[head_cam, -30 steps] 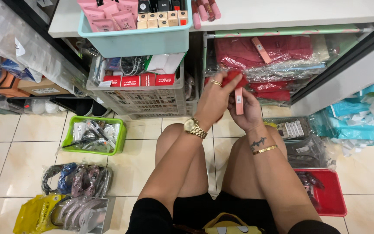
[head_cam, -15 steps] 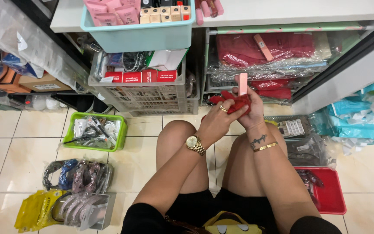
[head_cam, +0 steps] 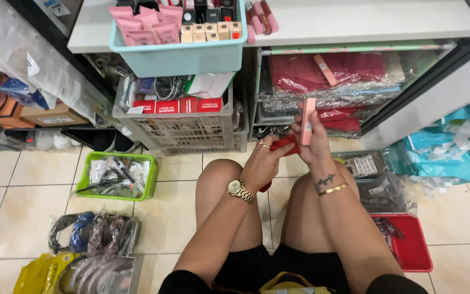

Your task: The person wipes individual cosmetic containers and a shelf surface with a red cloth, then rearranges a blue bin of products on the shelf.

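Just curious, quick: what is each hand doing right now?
Left hand: closed on a red packet.
Right hand: closed around a slim pink box, held upright.

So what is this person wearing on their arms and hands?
Both forearms are bare, with no sleeves. The left hand has a gold ring, and a gold wristwatch sits on that wrist. By the right hand, the wrist bears a dark script tattoo and a thin gold bangle.
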